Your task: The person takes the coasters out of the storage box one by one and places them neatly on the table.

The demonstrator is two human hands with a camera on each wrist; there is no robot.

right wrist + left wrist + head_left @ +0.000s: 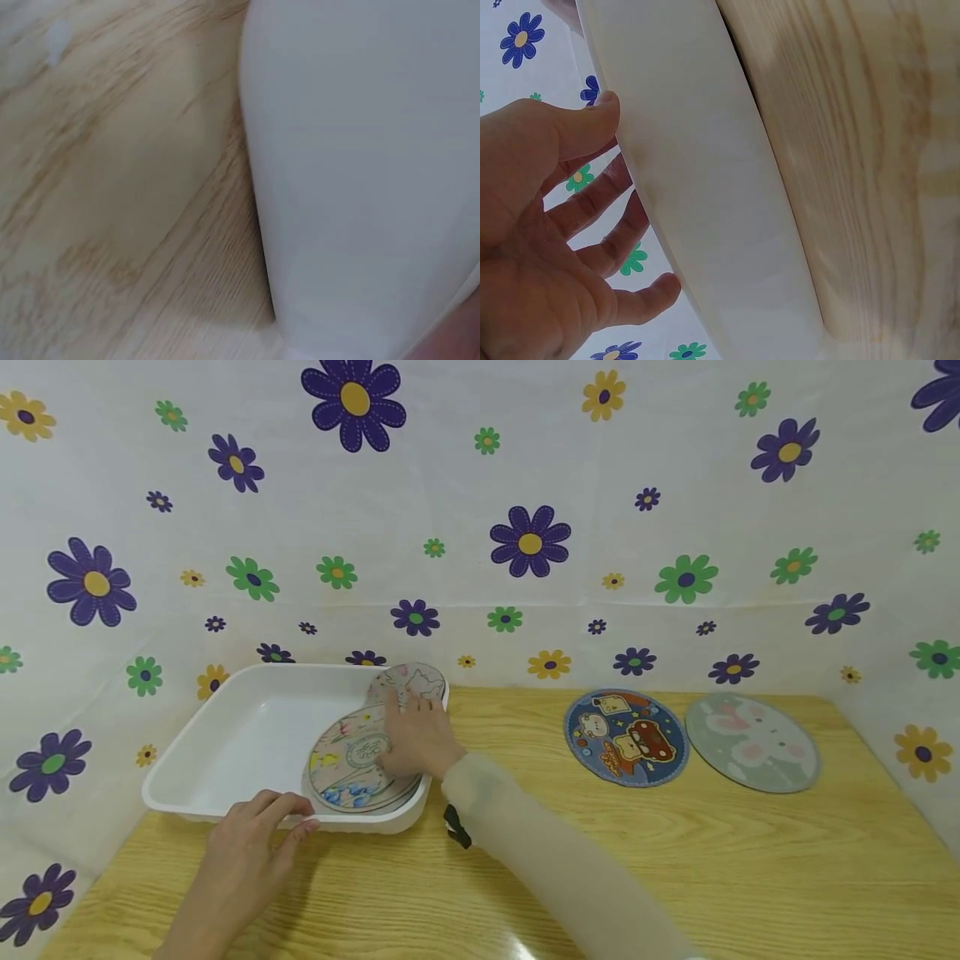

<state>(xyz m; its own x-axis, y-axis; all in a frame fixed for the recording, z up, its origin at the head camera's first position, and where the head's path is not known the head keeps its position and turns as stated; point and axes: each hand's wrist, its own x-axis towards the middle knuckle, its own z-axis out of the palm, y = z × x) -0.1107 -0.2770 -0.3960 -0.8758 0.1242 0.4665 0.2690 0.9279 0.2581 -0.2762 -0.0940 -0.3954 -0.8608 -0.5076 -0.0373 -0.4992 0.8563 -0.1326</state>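
Floral disc (pixel 351 767) is lying in the tray (pixel 243 739), partly beneath the spread right hand (pixel 420 735); the left hand (pixel 251 845) is gripping the tray.

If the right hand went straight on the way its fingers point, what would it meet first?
Probably the pinkish round mat at the far right corner of the white tray; in the head view, fingers of the right hand overlap it, though contact is uncertain.

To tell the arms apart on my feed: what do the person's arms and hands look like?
The right hand is ungloved, below a pale cream sleeve; a small black item shows beside it, too unclear to identify. The left hand is ungloved too, with no sleeve in view.
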